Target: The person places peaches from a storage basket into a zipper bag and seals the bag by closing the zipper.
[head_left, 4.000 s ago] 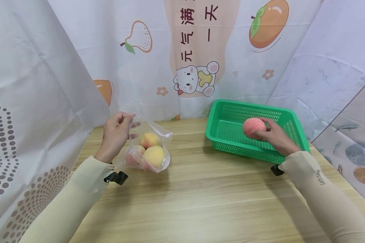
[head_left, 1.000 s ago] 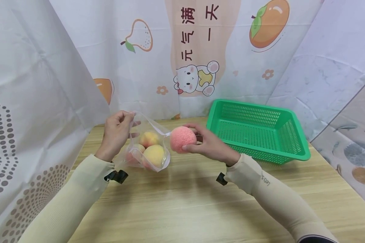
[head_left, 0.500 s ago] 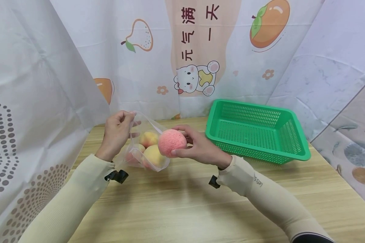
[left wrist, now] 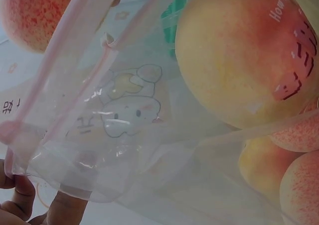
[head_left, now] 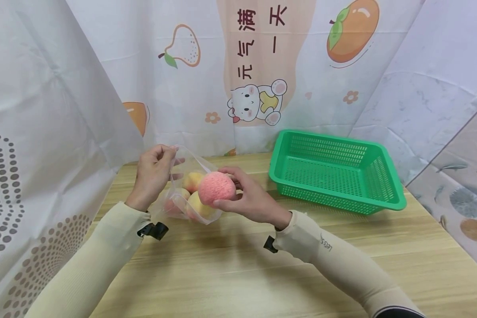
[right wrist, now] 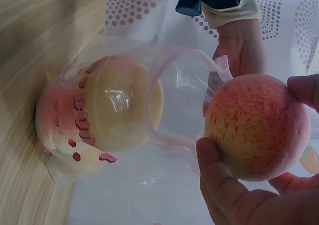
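Note:
My left hand (head_left: 153, 172) pinches the rim of a clear zip bag (right wrist: 184, 85) at the left of the table, and its mouth stands apart. Several yellow and pink peaches (left wrist: 234, 51) lie inside; lettering shows on the bag's side in the right wrist view. In my right hand (head_left: 256, 201), another peach (head_left: 216, 187) is gripped between thumb and fingers. Seen from the head, this pink peach overlaps the bag's right side and part of the fruit within. The right wrist view has it right at the bag's open mouth.
A green perforated plastic basket (head_left: 322, 195) stands at the back right of the wooden table (head_left: 238, 274), with no fruit in it. Behind rises a printed curtain (head_left: 302, 88), with more hanging cloth along both sides.
My right hand has carried the peach from over the green basket leftward to the bag, and edged further left over the last second. The left hand keeps its place on the rim.

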The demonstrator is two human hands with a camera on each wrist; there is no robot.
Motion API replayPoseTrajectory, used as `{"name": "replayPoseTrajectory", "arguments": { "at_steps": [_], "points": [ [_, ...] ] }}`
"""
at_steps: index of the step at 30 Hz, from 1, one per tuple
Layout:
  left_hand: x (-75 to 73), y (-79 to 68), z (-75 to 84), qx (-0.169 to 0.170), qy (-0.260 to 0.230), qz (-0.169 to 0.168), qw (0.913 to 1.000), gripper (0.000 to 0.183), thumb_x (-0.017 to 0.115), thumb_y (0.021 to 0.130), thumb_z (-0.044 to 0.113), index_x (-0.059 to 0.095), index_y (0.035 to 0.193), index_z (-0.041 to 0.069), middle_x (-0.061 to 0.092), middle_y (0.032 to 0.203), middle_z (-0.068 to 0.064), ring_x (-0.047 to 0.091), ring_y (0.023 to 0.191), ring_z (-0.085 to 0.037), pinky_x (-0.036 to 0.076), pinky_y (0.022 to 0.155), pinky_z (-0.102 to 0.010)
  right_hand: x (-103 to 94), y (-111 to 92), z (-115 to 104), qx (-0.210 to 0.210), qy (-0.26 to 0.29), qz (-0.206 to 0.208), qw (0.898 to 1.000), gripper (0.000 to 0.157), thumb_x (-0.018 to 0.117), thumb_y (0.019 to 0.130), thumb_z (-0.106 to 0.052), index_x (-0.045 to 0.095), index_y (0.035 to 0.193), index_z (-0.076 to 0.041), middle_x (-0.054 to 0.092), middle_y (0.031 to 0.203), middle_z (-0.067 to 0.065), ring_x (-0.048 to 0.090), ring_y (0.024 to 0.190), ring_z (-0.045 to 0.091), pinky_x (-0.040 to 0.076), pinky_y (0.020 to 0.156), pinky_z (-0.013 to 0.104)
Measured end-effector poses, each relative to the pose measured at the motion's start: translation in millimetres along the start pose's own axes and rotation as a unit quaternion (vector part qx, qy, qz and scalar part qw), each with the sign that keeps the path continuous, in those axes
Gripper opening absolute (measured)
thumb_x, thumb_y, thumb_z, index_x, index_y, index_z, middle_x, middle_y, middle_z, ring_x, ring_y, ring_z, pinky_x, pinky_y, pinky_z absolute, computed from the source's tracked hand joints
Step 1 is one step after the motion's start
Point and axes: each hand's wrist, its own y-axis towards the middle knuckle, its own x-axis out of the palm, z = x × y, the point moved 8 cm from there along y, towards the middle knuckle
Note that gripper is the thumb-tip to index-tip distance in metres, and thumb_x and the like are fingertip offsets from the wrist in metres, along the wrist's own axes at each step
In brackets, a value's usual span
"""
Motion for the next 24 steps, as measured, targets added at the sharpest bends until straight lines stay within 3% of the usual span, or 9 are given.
{"name": "replayPoseTrajectory", "arguments": {
  "at_steps": [13,24],
  "points": [
    [-0.2,-1.4,0.3,0.004,0.0,0.0,1.0,0.042,0.048,0.106,0.035,0.053,0.098,-0.005,0.053,0.144,-0.011,0.063,0.117,-0.03,0.06,0.07,-0.028,14.0,-1.8,-3.3,-0.037,-0.043,0.061,0.997,0.067,0.082,0.082,-0.011,0.048,0.139,-0.005,0.057,0.125,0.008,0.062,0.102,0.021,0.06,0.078,0.032],
    [0.1,-2.5,0.7,0.006,-0.003,0.0,1.0,0.041,0.048,0.106,0.035,0.052,0.097,-0.005,0.053,0.144,-0.014,0.063,0.117,-0.031,0.06,0.07,-0.028,26.0,-2.9,-6.6,-0.027,-0.107,0.104,0.988,0.071,0.083,0.081,-0.018,0.047,0.141,-0.006,0.051,0.125,0.008,0.048,0.11,0.018,0.057,0.079,0.025]
  ]
}}
